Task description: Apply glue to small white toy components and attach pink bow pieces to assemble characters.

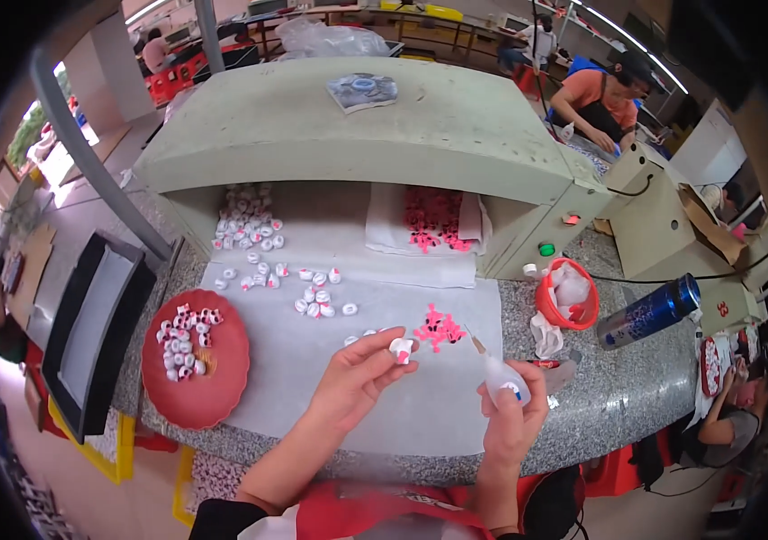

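Over the pale sheet [429, 423], my left hand [348, 382] pinches a small white figure piece [402, 348] with pink and dark marks. My right hand [514, 418] is wrapped round a translucent white squeeze bottle [497, 373], its thin needle tip pointing up and left, apart from the piece. Just beyond my hands lies a small heap of pink pieces [439, 327] with dark spots. Loose white pieces [316, 297] are scattered farther left, some partly hidden behind my left hand. To the left, a red scalloped plate [195, 405] bears more small pieces.
A pale green metal hood [357, 144] stands ahead, with white pieces [247, 216] and pink pieces [435, 216] beneath it. At right are a red basket [592, 310] and a blue tumbler [649, 310]; a black tray [87, 360] is left. A co-worker [595, 103] sits beyond.
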Tool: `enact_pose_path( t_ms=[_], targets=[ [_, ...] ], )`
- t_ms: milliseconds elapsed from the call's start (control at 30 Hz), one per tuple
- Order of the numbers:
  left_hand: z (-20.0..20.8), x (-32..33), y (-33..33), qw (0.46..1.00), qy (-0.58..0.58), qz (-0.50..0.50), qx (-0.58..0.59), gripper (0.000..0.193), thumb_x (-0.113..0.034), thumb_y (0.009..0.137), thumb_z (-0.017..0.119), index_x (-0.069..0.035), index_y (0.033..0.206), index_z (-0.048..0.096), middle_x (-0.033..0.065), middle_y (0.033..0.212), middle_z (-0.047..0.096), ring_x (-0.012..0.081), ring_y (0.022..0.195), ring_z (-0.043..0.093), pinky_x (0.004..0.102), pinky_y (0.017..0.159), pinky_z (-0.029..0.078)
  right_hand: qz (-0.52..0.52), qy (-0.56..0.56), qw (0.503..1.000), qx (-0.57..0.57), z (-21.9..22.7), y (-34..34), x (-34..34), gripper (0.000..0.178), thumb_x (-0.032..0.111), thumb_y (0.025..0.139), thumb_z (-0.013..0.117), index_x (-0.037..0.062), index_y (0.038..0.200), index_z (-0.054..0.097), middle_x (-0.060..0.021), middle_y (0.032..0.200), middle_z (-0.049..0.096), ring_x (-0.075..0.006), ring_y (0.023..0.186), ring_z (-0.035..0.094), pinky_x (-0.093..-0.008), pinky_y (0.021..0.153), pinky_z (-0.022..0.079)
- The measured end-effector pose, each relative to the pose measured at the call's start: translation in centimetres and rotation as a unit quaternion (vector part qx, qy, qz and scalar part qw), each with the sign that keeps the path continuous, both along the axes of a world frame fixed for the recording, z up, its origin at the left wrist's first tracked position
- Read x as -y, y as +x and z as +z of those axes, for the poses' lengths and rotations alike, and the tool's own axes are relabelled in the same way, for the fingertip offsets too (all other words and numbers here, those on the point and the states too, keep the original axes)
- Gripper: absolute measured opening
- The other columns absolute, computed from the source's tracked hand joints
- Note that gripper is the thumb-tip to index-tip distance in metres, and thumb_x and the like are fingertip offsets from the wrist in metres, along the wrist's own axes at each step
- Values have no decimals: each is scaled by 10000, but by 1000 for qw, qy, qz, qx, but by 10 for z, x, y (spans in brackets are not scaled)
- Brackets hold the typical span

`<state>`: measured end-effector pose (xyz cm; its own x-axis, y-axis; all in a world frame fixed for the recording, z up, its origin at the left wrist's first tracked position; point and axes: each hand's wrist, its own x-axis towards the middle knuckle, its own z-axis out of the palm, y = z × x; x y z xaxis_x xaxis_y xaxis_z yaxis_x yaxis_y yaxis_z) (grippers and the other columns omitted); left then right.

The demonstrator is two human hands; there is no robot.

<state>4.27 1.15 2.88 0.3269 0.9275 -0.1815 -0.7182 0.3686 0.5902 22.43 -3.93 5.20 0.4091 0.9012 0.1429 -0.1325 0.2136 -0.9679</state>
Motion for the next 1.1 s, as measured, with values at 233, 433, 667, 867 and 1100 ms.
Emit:
enact_pose_path(
  t_ms=[233,433,667,867,1100],
  targets=[
    [-11,14,2,965,126,50,-226,356,-51,814,573,22,1155,502,169,1070,571,239,902,611,264,746,521,-11,-22,999,-22,-4,-16,15,306,158,706,535,7,967,482,-56,752,489,-94,546,452,-200,466,381],
    [1,9,-3,998,0,-39,-50,395,-49,790,602,19,1164,495,152,1086,562,235,948,596,280,759,513,-25,0,999,25,-16,-9,14,302,104,688,514,6,971,481,-50,769,479,-90,557,452,-196,468,377],
    [-8,9,-1,997,21,-39,57,399,-23,792,595,18,1172,480,148,1083,537,246,925,596,270,785,514,-34,-7,998,50,-9,-12,4,296,64,659,514,3,948,491,-44,767,479,-97,581,466,-200,502,390],
    [-12,17,11,939,209,125,-242,358,104,735,597,49,1078,509,127,1020,520,241,930,587,281,793,520,6,17,992,124,5,-20,8,266,38,645,558,-12,905,537,-69,793,535,-108,603,512,-210,544,422],
    [-2,15,6,888,258,179,-335,328,176,701,583,76,1004,507,141,1064,478,242,948,577,302,808,518,21,83,959,269,-2,-27,12,231,40,653,556,-28,873,561,-103,795,574,-127,654,550,-238,593,448]
  ],
)
